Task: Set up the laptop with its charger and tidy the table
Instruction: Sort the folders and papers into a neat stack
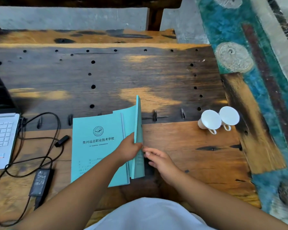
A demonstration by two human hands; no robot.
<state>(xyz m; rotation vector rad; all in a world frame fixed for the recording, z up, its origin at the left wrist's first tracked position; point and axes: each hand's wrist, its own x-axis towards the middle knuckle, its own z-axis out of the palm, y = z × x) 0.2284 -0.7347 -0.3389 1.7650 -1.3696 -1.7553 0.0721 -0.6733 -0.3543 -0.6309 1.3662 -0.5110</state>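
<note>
From the head camera, a dark, scorched wooden counter (pixel 140 77) with rows of round holes fills the view. At its left edge sits the open white laptop (pixel 0 138), only part of its keyboard and dark screen in frame. Just beside it the black charger cable (pixel 45 123) loops across the wood, running to the black charger brick (pixel 41 182) that lies near the front edge, left of the papers. In the middle lies a stack of teal booklets (pixel 98 146) with a round emblem and printed characters on the top cover. The left hand (pixel 128 149) holds one teal booklet (pixel 138 130) up on its edge at the right side of the stack, fingers curled round its cover. The right hand (pixel 160 161) is just beside it with fingers loosely extended toward the booklet's lower edge; whether the fingertips touch it I cannot tell. Well apart, near the counter's right end, two white cups (pixel 218 119) lie tipped on their sides, touching each other. A painted teal floor (pixel 239 39) shows beyond.
</note>
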